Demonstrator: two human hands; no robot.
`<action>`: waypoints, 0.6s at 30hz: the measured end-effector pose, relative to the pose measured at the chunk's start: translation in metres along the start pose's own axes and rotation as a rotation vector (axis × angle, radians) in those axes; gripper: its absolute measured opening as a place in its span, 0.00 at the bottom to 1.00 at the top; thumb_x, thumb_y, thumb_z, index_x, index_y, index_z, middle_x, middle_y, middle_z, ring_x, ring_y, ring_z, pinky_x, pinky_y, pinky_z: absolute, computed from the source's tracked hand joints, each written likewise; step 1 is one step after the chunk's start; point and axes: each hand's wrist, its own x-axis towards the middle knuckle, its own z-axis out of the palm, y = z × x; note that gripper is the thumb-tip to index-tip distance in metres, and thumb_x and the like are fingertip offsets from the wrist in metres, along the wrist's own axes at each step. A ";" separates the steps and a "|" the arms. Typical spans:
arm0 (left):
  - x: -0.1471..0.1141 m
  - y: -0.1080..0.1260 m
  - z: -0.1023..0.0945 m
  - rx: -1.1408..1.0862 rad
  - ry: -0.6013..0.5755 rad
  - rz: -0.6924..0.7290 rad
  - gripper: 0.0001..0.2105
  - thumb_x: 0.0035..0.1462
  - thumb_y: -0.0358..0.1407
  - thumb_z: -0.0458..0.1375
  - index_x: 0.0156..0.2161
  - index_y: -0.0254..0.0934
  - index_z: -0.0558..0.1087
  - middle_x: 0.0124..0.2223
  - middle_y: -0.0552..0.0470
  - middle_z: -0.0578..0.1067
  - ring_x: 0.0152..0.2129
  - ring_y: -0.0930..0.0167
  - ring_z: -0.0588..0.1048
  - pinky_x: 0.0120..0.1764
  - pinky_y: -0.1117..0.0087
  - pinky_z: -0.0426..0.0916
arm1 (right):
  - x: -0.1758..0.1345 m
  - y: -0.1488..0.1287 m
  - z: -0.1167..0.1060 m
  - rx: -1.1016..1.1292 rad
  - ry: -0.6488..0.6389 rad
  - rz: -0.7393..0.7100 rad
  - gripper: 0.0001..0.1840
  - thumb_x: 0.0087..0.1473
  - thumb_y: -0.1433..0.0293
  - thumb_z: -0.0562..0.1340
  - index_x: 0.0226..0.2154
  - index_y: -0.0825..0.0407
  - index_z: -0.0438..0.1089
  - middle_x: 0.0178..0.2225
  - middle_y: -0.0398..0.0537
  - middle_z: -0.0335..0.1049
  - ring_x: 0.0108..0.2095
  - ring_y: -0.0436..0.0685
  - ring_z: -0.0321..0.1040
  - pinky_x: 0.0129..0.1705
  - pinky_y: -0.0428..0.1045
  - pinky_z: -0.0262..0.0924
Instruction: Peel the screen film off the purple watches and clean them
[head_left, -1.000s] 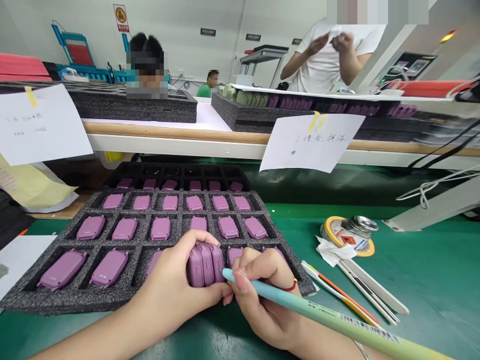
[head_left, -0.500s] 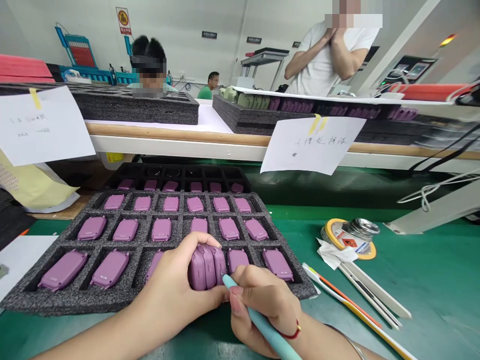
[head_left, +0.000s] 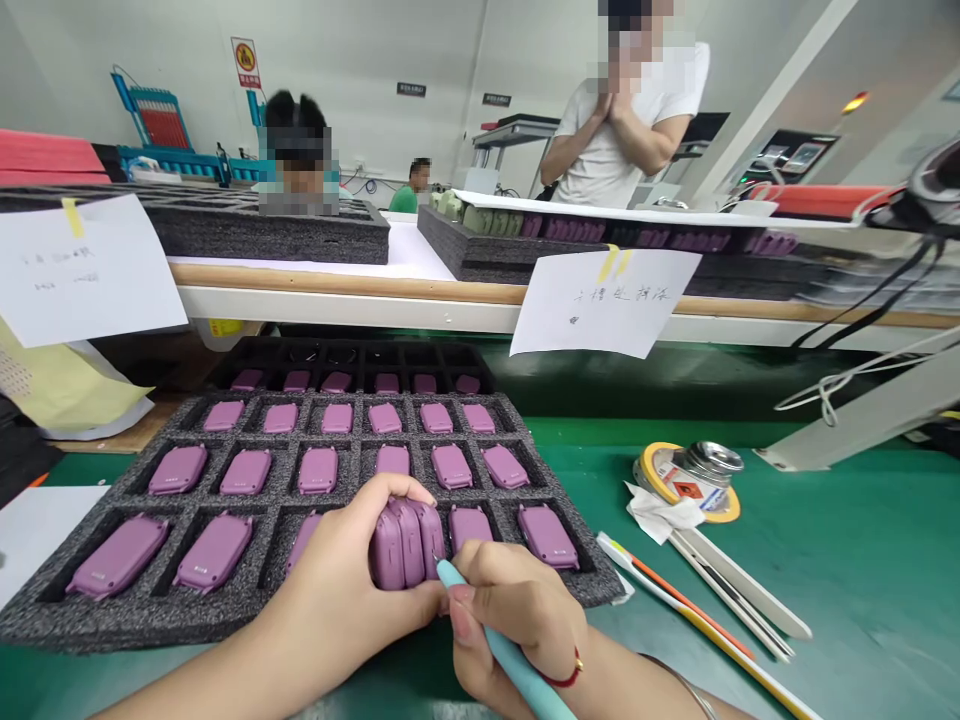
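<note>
**Pen point(head_left: 517, 665) applied at hand-held purple cases point(head_left: 406, 545)**

The right hand point(head_left: 529, 610) is closed in a writing grip on the pen, thumb and index finger near its tip. The tip points at the rightmost of the three purple cases; whether it makes contact cannot be determined. The left hand point(head_left: 349, 575) is partly closed, clamping the cases side by side between thumb and fingers, above the front row of the foam tray point(head_left: 142, 635). Further cases of the same colour lie singly in the tray pockets.

Right of the tray, slim sticks point(head_left: 697, 615) rest on the green bench point(head_left: 847, 560). Beyond them lie a crumpled tissue point(head_left: 667, 512) and a yellow-rimmed roll point(head_left: 726, 508), beside a metal-topped container point(head_left: 712, 460). Behind, a handwritten sheet point(head_left: 607, 310) hangs from the shelf point(head_left: 337, 302). Farther back, a person in a white shirt point(head_left: 626, 150) stands, hands together.
</note>
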 end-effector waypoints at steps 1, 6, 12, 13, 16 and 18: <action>0.000 0.001 0.000 -0.011 -0.001 0.001 0.20 0.46 0.34 0.65 0.47 0.45 0.68 0.42 0.55 0.79 0.39 0.63 0.77 0.44 0.63 0.69 | 0.000 -0.001 0.001 0.036 0.021 0.023 0.15 0.55 0.78 0.58 0.41 0.44 0.55 0.22 0.35 0.55 0.17 0.50 0.54 0.19 0.47 0.52; -0.002 0.007 -0.004 -0.058 -0.005 -0.023 0.20 0.44 0.35 0.67 0.44 0.45 0.69 0.41 0.54 0.80 0.38 0.63 0.79 0.43 0.64 0.73 | 0.014 -0.013 -0.017 0.144 0.146 0.122 0.12 0.60 0.77 0.56 0.43 0.44 0.61 0.25 0.40 0.65 0.22 0.53 0.66 0.25 0.49 0.64; -0.004 0.007 -0.003 -0.094 0.026 -0.052 0.20 0.43 0.38 0.67 0.44 0.44 0.71 0.42 0.52 0.82 0.39 0.60 0.81 0.43 0.61 0.75 | 0.023 0.005 -0.092 -0.440 0.160 0.215 0.10 0.60 0.77 0.61 0.41 0.45 0.69 0.33 0.47 0.74 0.33 0.56 0.73 0.35 0.52 0.68; -0.004 0.006 -0.002 -0.096 0.031 -0.063 0.21 0.43 0.38 0.67 0.44 0.44 0.71 0.42 0.51 0.82 0.40 0.59 0.81 0.45 0.60 0.75 | 0.019 0.013 -0.106 -0.583 0.099 0.228 0.08 0.61 0.75 0.61 0.41 0.46 0.70 0.35 0.48 0.75 0.34 0.57 0.74 0.37 0.52 0.69; -0.003 0.001 0.000 -0.107 0.048 -0.070 0.22 0.42 0.42 0.67 0.45 0.45 0.70 0.43 0.50 0.82 0.43 0.56 0.81 0.49 0.56 0.74 | 0.000 0.039 -0.144 -0.823 -0.053 0.323 0.08 0.63 0.72 0.58 0.43 0.49 0.72 0.37 0.50 0.77 0.37 0.57 0.76 0.40 0.52 0.71; -0.001 -0.002 0.001 -0.140 0.068 -0.063 0.24 0.41 0.45 0.68 0.45 0.45 0.70 0.43 0.50 0.82 0.44 0.56 0.81 0.49 0.56 0.74 | -0.016 0.049 -0.163 -0.901 -0.128 0.399 0.11 0.63 0.73 0.56 0.44 0.50 0.73 0.40 0.52 0.77 0.39 0.58 0.77 0.42 0.51 0.71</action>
